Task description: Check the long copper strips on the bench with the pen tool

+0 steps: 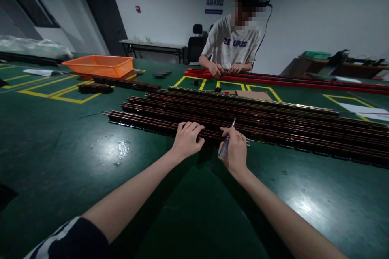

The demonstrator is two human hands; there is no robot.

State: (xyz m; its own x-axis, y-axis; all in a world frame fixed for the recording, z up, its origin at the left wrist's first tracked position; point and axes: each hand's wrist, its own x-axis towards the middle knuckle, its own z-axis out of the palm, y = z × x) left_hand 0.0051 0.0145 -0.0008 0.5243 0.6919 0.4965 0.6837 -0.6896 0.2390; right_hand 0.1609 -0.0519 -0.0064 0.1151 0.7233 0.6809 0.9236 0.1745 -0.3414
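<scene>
The long strips [146, 122] run left to right across the tabletop [75, 141], just beyond our hands; our left hand [186, 141], fingers loosely curved, touches the nearest, while our right hand [239, 151] grips a screwdriver [225, 148], tip away.

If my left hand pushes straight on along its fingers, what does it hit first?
Left hand: most likely the long rods right at its fingertips; depth is unclear, so they may be touching.
</scene>
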